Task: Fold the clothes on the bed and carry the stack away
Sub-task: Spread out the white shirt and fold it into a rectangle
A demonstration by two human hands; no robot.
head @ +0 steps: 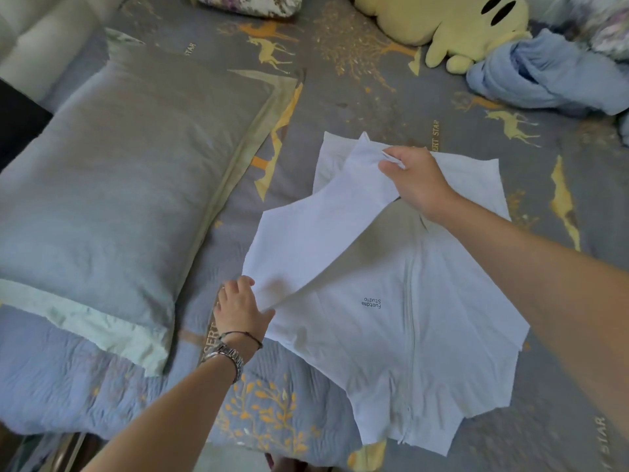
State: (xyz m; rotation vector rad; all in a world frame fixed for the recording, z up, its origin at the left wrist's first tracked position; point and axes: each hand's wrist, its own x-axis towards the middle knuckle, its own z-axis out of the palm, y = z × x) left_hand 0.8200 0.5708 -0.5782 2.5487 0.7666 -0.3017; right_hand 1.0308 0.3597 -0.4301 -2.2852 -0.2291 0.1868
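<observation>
A white zip-front garment (391, 301) lies spread beside the grey pillow (112, 185) — the left hand (240, 306) pinching its near edge, the right hand (413, 180) gripping the lifted side panel. Folding looks barely begun; crumpled blue clothing (541, 76) waits well beyond the pillow, and no stack shows.
</observation>
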